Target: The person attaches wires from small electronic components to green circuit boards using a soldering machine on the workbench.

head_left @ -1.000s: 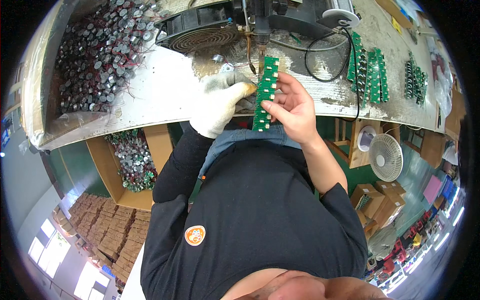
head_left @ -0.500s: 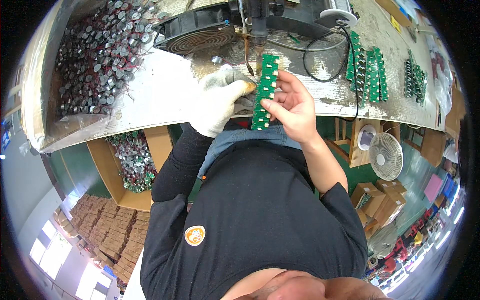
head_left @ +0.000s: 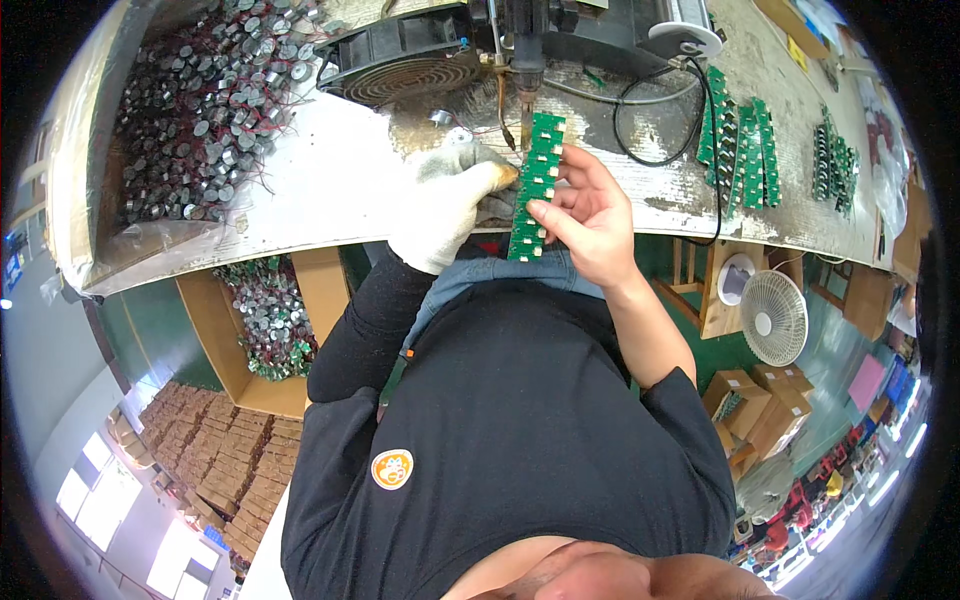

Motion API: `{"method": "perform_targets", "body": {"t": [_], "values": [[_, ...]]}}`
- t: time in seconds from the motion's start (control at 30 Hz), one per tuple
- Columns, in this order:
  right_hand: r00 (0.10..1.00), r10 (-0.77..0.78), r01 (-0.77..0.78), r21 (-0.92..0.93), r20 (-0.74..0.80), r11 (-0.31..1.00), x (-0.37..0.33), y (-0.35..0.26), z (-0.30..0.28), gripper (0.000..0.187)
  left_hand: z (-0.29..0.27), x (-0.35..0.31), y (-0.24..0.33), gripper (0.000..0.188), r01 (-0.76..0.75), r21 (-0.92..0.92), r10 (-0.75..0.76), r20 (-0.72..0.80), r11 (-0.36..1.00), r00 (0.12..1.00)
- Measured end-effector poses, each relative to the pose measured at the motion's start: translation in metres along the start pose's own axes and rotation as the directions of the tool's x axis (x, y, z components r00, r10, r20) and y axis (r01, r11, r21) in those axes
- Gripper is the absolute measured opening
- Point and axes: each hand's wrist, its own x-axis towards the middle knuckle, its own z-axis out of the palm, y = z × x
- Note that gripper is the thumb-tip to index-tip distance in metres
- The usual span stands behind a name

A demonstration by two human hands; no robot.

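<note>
Basically, a lot at the contact spot is hidden: the gloved left hand (head_left: 435,205) has thumb and forefinger drawn together against the left edge of the green circuit board strip (head_left: 536,190), but what lies between those fingertips can't be made out. Its other fingers are curled and partly out of sight behind the strip. Right hand (head_left: 590,225), bare, is clamped on the strip from the right, thumb on the near face; fingers behind are partly covered. Hands are apart, strip between them.

Strip is held up over the near edge of the workbench (head_left: 330,165), long axis running near to far, far end leaning slightly right. Small white connectors line its right side. Far end points at the black soldering tool (head_left: 527,60); whether the tip touches it, can't tell. Tool's upper part is cut off by the frame.

Left of the tool: round black fan (head_left: 410,80), and a small metal motor (head_left: 440,118) beyond the glove. Far left, heaped wired motors (head_left: 215,125), individual ones hard to separate. Right, more green strips (head_left: 750,155) past a black cable (head_left: 622,125).
</note>
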Motion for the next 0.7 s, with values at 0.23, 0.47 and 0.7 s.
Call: {"method": "perform_targets", "body": {"t": [0.23, 0.47, 0.7], "values": [[0.999, 0.023, -0.025, -0.04, -0.037, 0.999, 0.002, -0.002, 0.002, 0.057, -0.015, -0.005, -0.009, 0.02, -0.138, 0.493, 0.218, -0.108, 0.859, 0.97], [0.989, -0.049, 0.034, -0.109, -0.141, 0.993, 0.011, 0.004, -0.002, 0.054, -0.065, -0.007, -0.032, 0.036, -0.3, 0.604, 0.564, -0.309, 0.738, 0.766], [0.987, -0.102, 0.085, -0.135, -0.121, 0.987, 0.013, 0.007, -0.004, 0.054, -0.141, -0.012, 0.002, 0.028, -0.115, 0.765, 0.706, -0.511, 0.634, 0.491]]}}
